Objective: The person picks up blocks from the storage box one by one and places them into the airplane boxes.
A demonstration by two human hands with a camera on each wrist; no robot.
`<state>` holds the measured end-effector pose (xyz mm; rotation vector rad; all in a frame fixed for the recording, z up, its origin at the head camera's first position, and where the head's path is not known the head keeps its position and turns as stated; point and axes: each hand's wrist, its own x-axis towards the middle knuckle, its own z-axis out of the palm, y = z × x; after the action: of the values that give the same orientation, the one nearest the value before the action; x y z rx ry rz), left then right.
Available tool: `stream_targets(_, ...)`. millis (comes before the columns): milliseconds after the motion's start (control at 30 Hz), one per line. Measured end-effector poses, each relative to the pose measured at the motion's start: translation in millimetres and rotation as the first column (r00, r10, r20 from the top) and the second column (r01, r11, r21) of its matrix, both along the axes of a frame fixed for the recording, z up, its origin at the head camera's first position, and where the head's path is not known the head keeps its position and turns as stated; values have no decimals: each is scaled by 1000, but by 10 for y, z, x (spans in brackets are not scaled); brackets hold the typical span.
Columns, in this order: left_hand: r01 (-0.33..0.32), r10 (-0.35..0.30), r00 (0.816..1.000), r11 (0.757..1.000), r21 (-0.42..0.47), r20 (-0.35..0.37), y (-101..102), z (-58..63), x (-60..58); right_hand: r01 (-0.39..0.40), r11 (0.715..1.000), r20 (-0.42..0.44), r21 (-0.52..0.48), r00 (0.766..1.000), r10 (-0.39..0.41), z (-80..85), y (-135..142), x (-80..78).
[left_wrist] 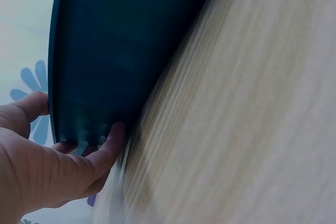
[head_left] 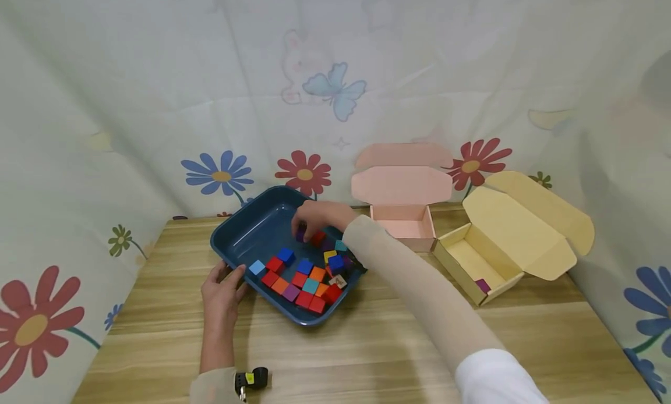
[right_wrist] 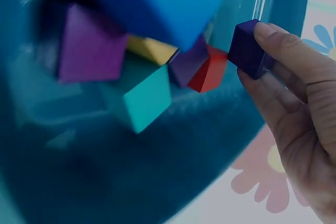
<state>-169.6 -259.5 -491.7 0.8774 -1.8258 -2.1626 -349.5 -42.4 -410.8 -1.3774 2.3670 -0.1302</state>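
Note:
A dark blue plastic tray (head_left: 251, 229) stands on the table, with many coloured cube blocks gathered towards its near and right side. My left hand (head_left: 222, 290) grips the tray's left edge; in the left wrist view the thumb is at the rim and the fingers lie against the outer wall. Over the tray's far right part, my right hand (head_left: 320, 216) pinches a purple block (right_wrist: 248, 48) between thumb and fingers. Below it in the right wrist view are a red block (right_wrist: 210, 71), a teal block (right_wrist: 142, 98) and another purple block (right_wrist: 92, 45).
A pink cardboard box (head_left: 403, 220) with its lid raised stands behind the right forearm. To its right is an open yellow cardboard box (head_left: 461, 276) holding one purple block (head_left: 483, 286). A patterned curtain (head_left: 335, 130) hangs behind the wooden table (head_left: 325, 363).

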Motion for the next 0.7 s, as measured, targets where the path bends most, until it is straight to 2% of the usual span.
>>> stream_targets(267,11,-11,1000,1000,4,-10,-9,-9,8,-89,996,-94,-9,992,88,95,245,67)
stream_targets(467,11,-11,1000,1000,19,-4,-17,2,-5,-151,988,-153,-15,977,147,334,465,114)
stream_targets(700,6,-6,1000,1000,26,4,-24,30,8,-174,985,-199,-15,966,167,619,796,279)
